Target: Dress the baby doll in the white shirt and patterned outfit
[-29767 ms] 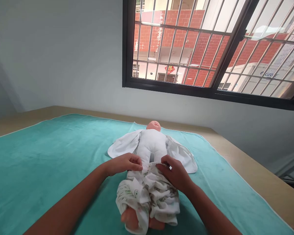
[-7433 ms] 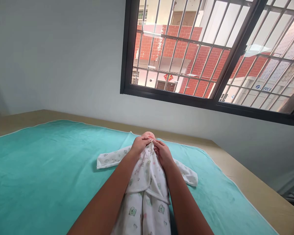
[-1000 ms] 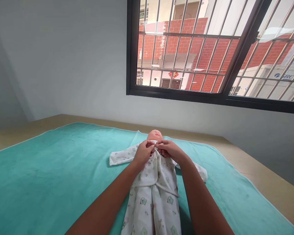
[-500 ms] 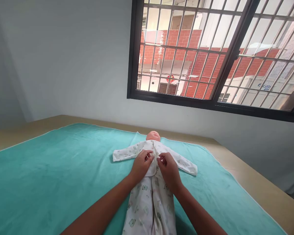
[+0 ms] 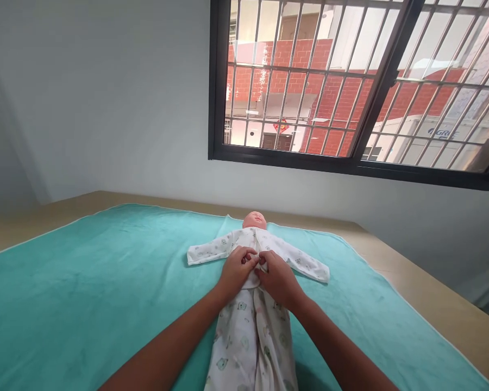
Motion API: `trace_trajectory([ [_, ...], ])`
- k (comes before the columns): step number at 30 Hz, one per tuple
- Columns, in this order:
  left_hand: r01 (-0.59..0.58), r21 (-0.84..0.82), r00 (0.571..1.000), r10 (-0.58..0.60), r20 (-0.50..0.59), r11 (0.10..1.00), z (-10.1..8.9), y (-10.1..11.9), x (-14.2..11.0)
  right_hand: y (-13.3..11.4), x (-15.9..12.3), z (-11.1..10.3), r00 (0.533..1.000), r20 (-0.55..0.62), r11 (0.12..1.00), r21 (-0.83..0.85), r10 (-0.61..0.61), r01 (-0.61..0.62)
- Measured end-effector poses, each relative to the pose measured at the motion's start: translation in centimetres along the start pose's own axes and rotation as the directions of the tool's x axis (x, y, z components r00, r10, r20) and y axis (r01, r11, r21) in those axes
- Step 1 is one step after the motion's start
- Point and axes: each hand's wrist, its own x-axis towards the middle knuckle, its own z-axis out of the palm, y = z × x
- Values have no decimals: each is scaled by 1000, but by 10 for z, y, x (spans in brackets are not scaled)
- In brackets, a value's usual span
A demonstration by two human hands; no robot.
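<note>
A baby doll (image 5: pixel 255 220) lies on its back on a teal blanket (image 5: pixel 85 282), head toward the window. It wears a white printed sleepsuit (image 5: pixel 252 336) with both sleeves spread sideways. My left hand (image 5: pixel 236 270) and my right hand (image 5: pixel 277 277) meet over the doll's belly, fingers curled and pinching the front flap of the sleepsuit between them. The doll's legs run down toward me between my forearms.
The blanket covers a tan bed platform (image 5: pixel 424 293) that shows along the far and right edges. A grey wall stands behind it, with a barred black-framed window (image 5: pixel 350 87) at the upper right.
My hands have slid down from the doll's collar to its belly, still pinching the sleepsuit front. The view has shifted a little.
</note>
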Motion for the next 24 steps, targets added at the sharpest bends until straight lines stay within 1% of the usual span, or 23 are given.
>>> trace_trajectory([
  [4, 15, 9, 1000, -15, -2, 1000, 1, -1, 3, 5, 4, -8, 998, 65, 998, 66, 8, -13],
  [8, 50, -33, 999, -50, 7, 998, -1, -2, 4, 15, 11, -18, 984, 179, 977, 207, 23, -60],
  [10, 96, -92, 995, -95, 16, 991, -3, -1, 3, 18, 13, -27, 967, 252, 955, 275, 45, -116],
  [12, 123, -137, 992, -122, 13, 983, -4, 2, 1, 18, 15, -37, 939, 339, 922, 339, 64, -185],
  [14, 110, -139, 994, -111, 3, 984, -5, 5, -1, 16, 15, -48, 909, 413, 882, 403, 61, -243],
  [16, 88, -103, 996, -88, 3, 991, -6, 8, -3, 13, 15, -54, 890, 452, 846, 454, 52, -279],
  [18, 82, -61, 997, -82, 12, 995, -5, 9, -4, 11, 16, -52, 897, 429, 842, 444, 100, -307],
  [19, 84, -47, 996, -83, 18, 995, -5, 10, -4, 10, 16, -49, 910, 390, 860, 407, 142, -308],
  [21, 85, -37, 996, -83, 32, 996, -5, 9, -3, 8, 15, -39, 941, 273, 920, 280, 199, -275],
  [22, 81, -42, 996, -80, 39, 996, -5, 8, -3, 8, 14, -33, 958, 212, 950, 204, 195, -239],
  [24, 71, -62, 996, -68, 52, 996, -6, 7, -3, 6, 11, -22, 983, 114, 987, 60, 141, -149],
])
